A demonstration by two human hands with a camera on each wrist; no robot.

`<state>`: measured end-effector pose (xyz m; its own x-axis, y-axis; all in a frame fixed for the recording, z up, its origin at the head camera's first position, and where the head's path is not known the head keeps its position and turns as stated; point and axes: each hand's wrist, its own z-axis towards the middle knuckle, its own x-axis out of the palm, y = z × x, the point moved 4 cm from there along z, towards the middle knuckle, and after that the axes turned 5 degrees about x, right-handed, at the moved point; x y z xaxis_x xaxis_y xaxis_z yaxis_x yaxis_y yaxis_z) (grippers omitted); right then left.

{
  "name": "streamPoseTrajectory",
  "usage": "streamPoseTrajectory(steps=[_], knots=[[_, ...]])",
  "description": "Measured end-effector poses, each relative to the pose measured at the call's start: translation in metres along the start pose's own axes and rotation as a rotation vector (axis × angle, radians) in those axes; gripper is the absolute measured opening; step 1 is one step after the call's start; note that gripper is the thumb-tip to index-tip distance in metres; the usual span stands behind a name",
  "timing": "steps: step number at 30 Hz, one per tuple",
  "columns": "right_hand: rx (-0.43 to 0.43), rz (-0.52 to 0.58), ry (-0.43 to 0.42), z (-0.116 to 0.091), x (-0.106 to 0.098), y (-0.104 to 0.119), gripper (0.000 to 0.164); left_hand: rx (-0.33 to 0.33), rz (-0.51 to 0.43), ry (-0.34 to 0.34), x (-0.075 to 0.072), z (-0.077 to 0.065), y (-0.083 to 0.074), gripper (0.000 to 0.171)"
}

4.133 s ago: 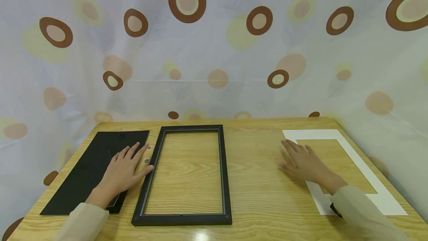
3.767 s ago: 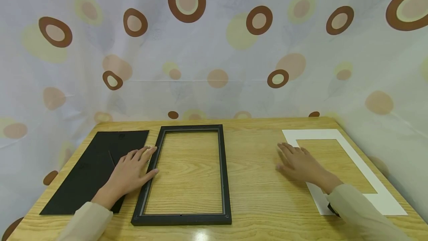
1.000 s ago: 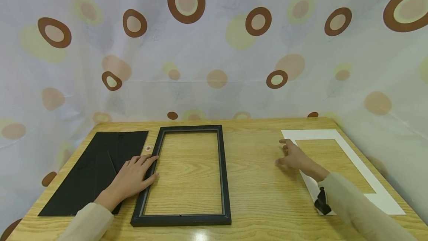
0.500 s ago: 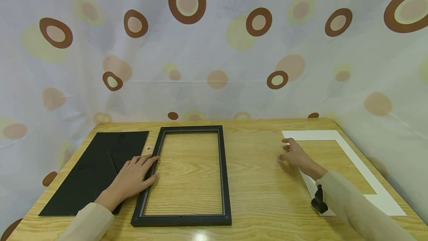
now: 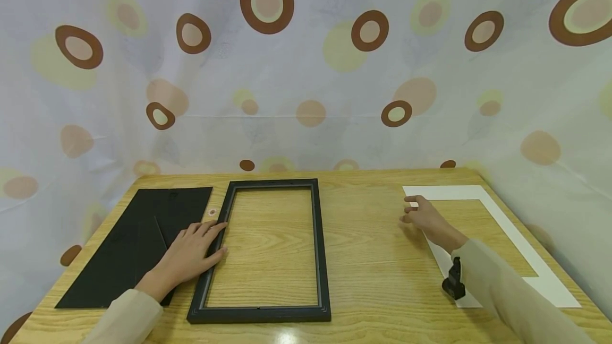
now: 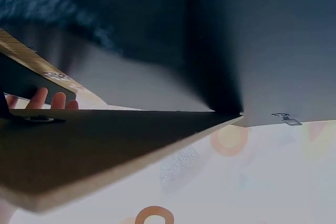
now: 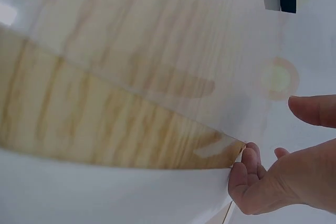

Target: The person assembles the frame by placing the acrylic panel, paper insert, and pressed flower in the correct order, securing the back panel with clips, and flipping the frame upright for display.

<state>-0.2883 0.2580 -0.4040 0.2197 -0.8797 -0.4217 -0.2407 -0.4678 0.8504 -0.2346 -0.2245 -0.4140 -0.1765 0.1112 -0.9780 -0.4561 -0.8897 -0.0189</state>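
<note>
A black picture frame (image 5: 322,259) lies face down at mid-table. My left hand (image 5: 188,254) rests across its left rail, fingers mostly straight, thumb reaching over it. Under that wrist lies the black backing board (image 5: 129,248) with its stand. In the left wrist view, fingertips (image 6: 39,98) show at the frame rail. My right hand (image 5: 425,219) is by the left edge of the white mat (image 5: 516,227). In the right wrist view, its bent fingers touch the corner of what looks like a clear sheet (image 7: 136,72); the thumb stands apart. Whether fingers are under the sheet, I cannot tell.
The wooden table (image 5: 363,301) carries all these flat parts, with the mat near its right edge. A patterned curtain (image 5: 311,68) closes off the back and sides. A small flower print (image 5: 212,212) shows between backing board and frame. A black device (image 5: 454,280) sits on the right wrist.
Since the earliest frames, my left hand has shifted right onto the frame rail. My right hand's fingers went from spread to bent, and lately it slid slightly right. Frame, board and mat stayed put.
</note>
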Motion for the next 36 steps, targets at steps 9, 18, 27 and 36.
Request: streamPoseTrajectory(steps=[9,18,27,36], knots=[[-0.001,0.057,-0.002,0.0040,-0.0017,-0.0020,0.066,-0.001,0.001,0.007,-0.0002,-0.0002,0.0002,0.059],[-0.027,0.069,-0.002,0.0052,-0.0006,-0.0032,0.063,0.002,-0.002,0.009,-0.0002,-0.0004,0.0000,0.059],[0.001,-0.014,-0.034,-0.0006,0.0031,0.0030,0.066,0.002,-0.009,0.006,-0.0004,-0.0003,-0.0003,0.059],[0.025,-0.042,-0.043,0.0000,0.0031,0.0022,0.064,-0.002,-0.007,0.009,-0.0014,-0.0005,-0.0005,0.059]])
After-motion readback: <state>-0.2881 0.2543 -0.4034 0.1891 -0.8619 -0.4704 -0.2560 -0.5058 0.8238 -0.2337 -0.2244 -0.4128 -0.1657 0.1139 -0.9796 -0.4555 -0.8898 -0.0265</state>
